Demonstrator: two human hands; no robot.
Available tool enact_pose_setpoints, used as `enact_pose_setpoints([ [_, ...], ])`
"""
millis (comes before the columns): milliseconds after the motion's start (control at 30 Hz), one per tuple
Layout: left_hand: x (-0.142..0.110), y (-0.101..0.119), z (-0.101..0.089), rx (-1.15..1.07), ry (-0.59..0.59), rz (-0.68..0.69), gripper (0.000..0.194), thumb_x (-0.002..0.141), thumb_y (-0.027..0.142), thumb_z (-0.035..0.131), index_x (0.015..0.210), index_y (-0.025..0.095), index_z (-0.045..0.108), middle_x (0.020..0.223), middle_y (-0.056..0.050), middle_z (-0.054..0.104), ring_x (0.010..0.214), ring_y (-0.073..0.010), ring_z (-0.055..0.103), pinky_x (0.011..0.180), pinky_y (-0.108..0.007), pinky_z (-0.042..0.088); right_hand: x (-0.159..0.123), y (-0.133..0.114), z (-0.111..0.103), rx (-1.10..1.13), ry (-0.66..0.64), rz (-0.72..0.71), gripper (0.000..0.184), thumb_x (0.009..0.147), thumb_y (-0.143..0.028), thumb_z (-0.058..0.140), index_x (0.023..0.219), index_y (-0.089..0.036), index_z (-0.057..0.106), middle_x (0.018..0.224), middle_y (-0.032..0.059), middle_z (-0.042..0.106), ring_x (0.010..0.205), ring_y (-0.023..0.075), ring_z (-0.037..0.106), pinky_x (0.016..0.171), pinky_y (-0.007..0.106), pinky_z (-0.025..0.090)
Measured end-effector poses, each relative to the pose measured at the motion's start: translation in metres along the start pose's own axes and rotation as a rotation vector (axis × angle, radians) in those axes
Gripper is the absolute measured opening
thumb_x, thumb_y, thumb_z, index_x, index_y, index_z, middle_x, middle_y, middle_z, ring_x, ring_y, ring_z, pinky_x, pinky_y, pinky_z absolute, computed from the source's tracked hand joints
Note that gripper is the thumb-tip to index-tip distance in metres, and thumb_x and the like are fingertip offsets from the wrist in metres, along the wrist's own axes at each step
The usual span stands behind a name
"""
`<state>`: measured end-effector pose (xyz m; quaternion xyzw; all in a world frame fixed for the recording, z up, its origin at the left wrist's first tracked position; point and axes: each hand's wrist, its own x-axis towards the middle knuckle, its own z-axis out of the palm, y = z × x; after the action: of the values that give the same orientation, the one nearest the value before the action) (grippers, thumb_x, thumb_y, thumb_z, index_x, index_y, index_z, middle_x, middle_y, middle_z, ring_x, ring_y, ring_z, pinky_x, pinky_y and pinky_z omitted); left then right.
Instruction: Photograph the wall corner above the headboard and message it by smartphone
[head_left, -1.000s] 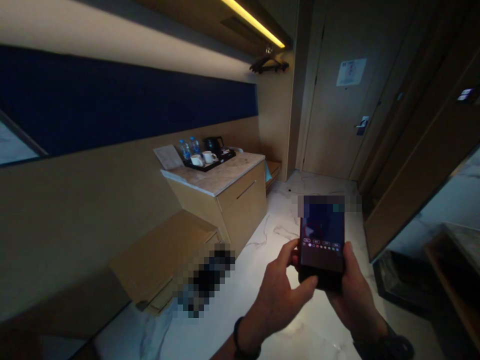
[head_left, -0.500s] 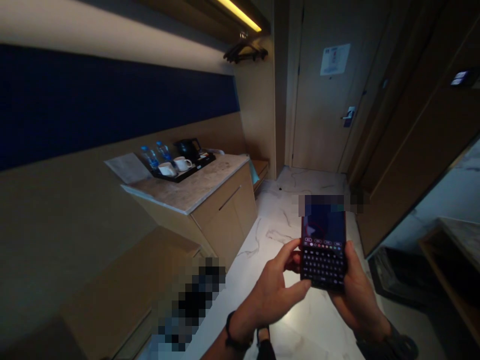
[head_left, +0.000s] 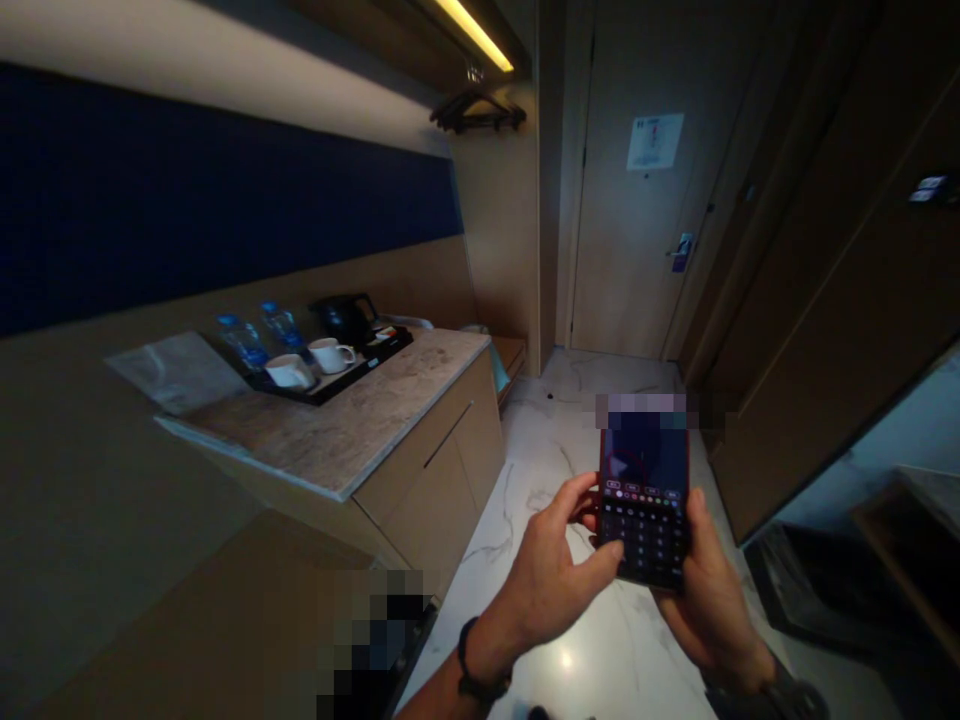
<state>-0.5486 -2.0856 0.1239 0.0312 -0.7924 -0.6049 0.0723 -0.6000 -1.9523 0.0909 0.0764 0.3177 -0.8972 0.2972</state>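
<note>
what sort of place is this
Probably a hotel room entryway: a tray with bottled water, cups and a kettle, hangers, and a notice on the door.

The top of the phone (head_left: pixel 643 500) is pixelated, and its key labels are too small to read. Most fingers of the right hand (head_left: pixel 712 590) are hidden behind it, as are some fingertips of the left hand (head_left: pixel 551 575). The bottom edge cuts off both forearms (head_left: pixel 450 690) and a small dark shape (head_left: pixel 537 713). A dark thing (head_left: pixel 386 640) by the low bench (head_left: pixel 225 610) is pixelated too, and the bench runs out of frame. Print on the door notice (head_left: pixel 655 142) is too small to make out
</note>
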Motion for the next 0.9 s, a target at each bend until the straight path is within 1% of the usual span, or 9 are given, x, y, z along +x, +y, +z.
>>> enact_pose_setpoints([
  [133, 0.016, -0.005, -0.014, -0.015, 0.011, 0.01, 0.05, 0.076, 0.011, 0.06, 0.124, 0.02, 0.055, 0.109, -0.001, 0.068, 0.094, -0.0145, 0.06, 0.089, -0.028, 0.046, 0.016, 0.008, 0.009, 0.008, 0.005, -0.002, 0.049, 0.082, -0.063, 0.061, 0.109, -0.025, 0.072, 0.097, 0.0075, 0.075, 0.104, 0.029, 0.065, 0.101, 0.048, 0.048],
  [300, 0.03, -0.006, -0.024, -0.002, 0.057, 0.002, 0.045, 0.075, 0.013, 0.061, 0.119, 0.018, 0.058, 0.103, -0.002, 0.068, 0.087, -0.0142, 0.059, 0.082, -0.027, 0.048, 0.033, 0.009, 0.019, -0.008, -0.029, 0.014, 0.052, 0.081, -0.066, 0.061, 0.105, -0.021, 0.074, 0.095, 0.0108, 0.074, 0.105, 0.0312, 0.065, 0.1, 0.051, 0.047],
  [400, 0.037, -0.007, -0.028, -0.002, 0.072, 0.001, 0.043, 0.075, 0.014, 0.062, 0.118, 0.018, 0.058, 0.103, -0.002, 0.068, 0.088, -0.0146, 0.059, 0.081, -0.026, 0.047, 0.041, 0.009, 0.023, -0.006, -0.051, 0.025, 0.052, 0.082, -0.066, 0.059, 0.103, -0.021, 0.074, 0.095, 0.0114, 0.074, 0.105, 0.0311, 0.064, 0.1, 0.052, 0.047],
  [633, 0.05, -0.011, -0.031, 0.03, 0.065, -0.013, 0.033, 0.077, 0.017, 0.06, 0.111, 0.017, 0.061, 0.098, -0.002, 0.067, 0.083, -0.0141, 0.057, 0.074, -0.025, 0.045, 0.054, 0.011, 0.022, -0.025, -0.043, 0.044, 0.057, 0.082, -0.068, 0.056, 0.103, -0.019, 0.074, 0.096, 0.0128, 0.074, 0.107, 0.0318, 0.064, 0.101, 0.053, 0.047],
  [767, 0.053, -0.012, -0.032, 0.017, 0.056, -0.015, 0.032, 0.077, 0.017, 0.061, 0.11, 0.016, 0.062, 0.094, -0.001, 0.067, 0.08, -0.0131, 0.056, 0.073, -0.024, 0.044, 0.057, 0.012, 0.022, -0.008, -0.02, 0.045, 0.056, 0.08, -0.068, 0.059, 0.104, -0.02, 0.074, 0.097, 0.0124, 0.074, 0.107, 0.0315, 0.064, 0.101, 0.053, 0.047],
  [900, 0.055, -0.012, -0.033, 0.017, 0.056, -0.015, 0.031, 0.077, 0.017, 0.06, 0.109, 0.016, 0.062, 0.093, -0.001, 0.067, 0.08, -0.013, 0.056, 0.072, -0.024, 0.043, 0.057, 0.013, 0.023, 0.019, -0.008, 0.036, 0.053, 0.079, -0.066, 0.062, 0.106, -0.022, 0.073, 0.098, 0.0112, 0.074, 0.107, 0.0311, 0.064, 0.101, 0.052, 0.046],
])
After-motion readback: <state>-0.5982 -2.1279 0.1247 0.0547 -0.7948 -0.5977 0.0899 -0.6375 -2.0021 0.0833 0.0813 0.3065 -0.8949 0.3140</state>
